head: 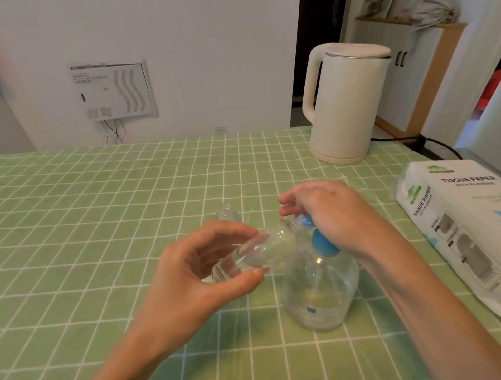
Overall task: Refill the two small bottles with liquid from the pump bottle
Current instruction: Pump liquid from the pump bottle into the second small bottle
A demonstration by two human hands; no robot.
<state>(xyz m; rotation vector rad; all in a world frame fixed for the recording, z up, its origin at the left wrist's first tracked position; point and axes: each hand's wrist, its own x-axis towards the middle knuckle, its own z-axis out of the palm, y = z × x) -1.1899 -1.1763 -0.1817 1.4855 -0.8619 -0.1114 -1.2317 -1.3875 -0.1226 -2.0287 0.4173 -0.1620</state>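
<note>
A small clear bottle is pinched on its side in the grip of the left hand, between thumb and fingertips, its mouth held against the blue nozzle of the pump bottle. The pump bottle stands on the green checked counter. Its blue pump head is pressed under the closed grip of the right hand. A second small bottle stands upright just behind, uncapped. A kettle and a tissue pack are seen to the right.
</note>
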